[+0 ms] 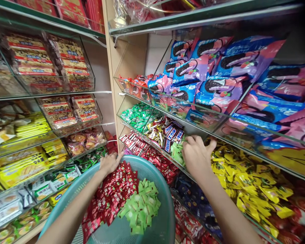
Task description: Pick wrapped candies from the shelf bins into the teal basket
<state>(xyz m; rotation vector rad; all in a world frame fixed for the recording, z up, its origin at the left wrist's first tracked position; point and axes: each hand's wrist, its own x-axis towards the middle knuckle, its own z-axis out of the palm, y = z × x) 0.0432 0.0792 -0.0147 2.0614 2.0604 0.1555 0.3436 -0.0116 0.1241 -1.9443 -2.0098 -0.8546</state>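
Observation:
My left hand (111, 164) is closed over the far rim of a teal plastic basin (170, 203), its thumb lying along the edge. Many small red-wrapped sweets (117, 189) fill the basin's left side, and a heap of light green packets (141, 207) lies to their right. Over on the shelf, my right hand (197, 154) reaches into a clear bin with its fingers bent and apart. It touches light green packets (177, 152) there; some fingertips are hidden. Just left of these packets are Snickers bars (171, 133) and brown-and-gold wrapped chocolates (154, 131).
Above my right hand runs a clear shelf front (208, 127) holding blue-and-pink Oreo bags (190, 69). Yellow-wrapped sweets (241, 176) fill the bin to the right. Green-wrapped sweets (137, 117) lie further back. A wooden post (112, 67) separates the left shelves with packed biscuits (30, 56).

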